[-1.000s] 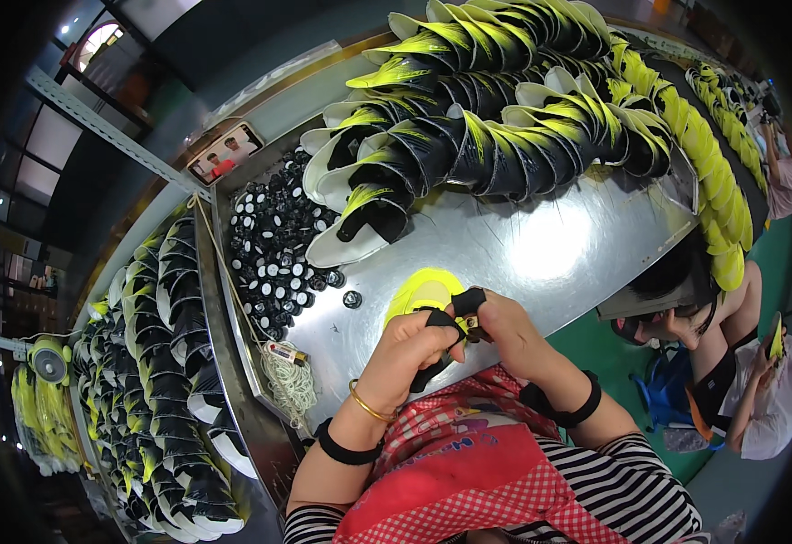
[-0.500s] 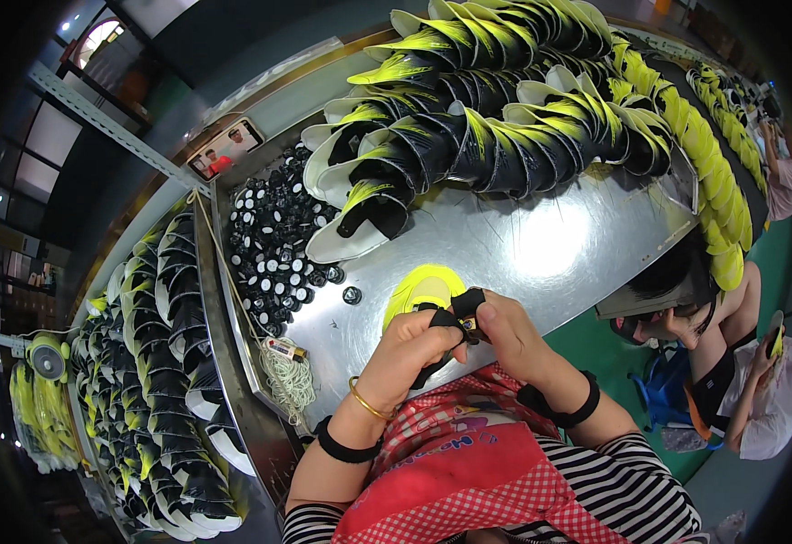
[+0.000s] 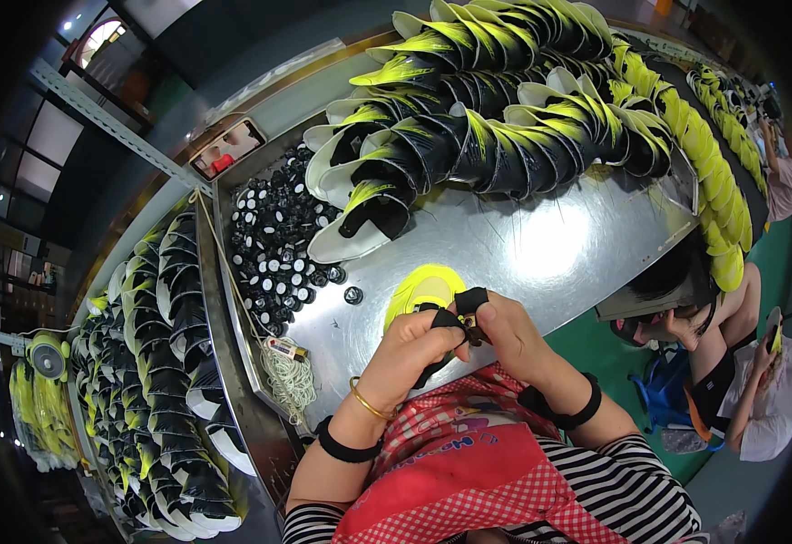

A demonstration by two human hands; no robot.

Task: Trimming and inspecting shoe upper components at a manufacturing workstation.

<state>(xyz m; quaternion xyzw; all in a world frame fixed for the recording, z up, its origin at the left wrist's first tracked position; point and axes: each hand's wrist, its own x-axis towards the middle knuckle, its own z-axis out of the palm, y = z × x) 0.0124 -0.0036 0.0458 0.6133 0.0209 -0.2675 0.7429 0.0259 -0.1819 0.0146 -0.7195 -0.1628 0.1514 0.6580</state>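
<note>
Head view: the left hand (image 3: 414, 344) and the right hand (image 3: 507, 331) meet above the near edge of the metal bench (image 3: 469, 240), fingers curled and pinching at a yellow-and-black shoe upper (image 3: 426, 283). The yellow end of the upper projects beyond the hands, over the bench; a dark portion shows below the left hand. Black material covers the fingertips, and a small part between them is too small to identify. A gold bangle (image 3: 366, 399) encircles the left wrist; a black band is fitted on each forearm. At the left of the bench lies a heap of small black round pieces (image 3: 273, 240), several showing white faces, with a single piece (image 3: 352, 296) apart from it. A bundle of pale cord (image 3: 289, 388) lies nearer the person. Overlapping rows of black-and-yellow uppers (image 3: 496, 154) occupy the far side. A phone (image 3: 225, 150) leans behind the heap.
</note>
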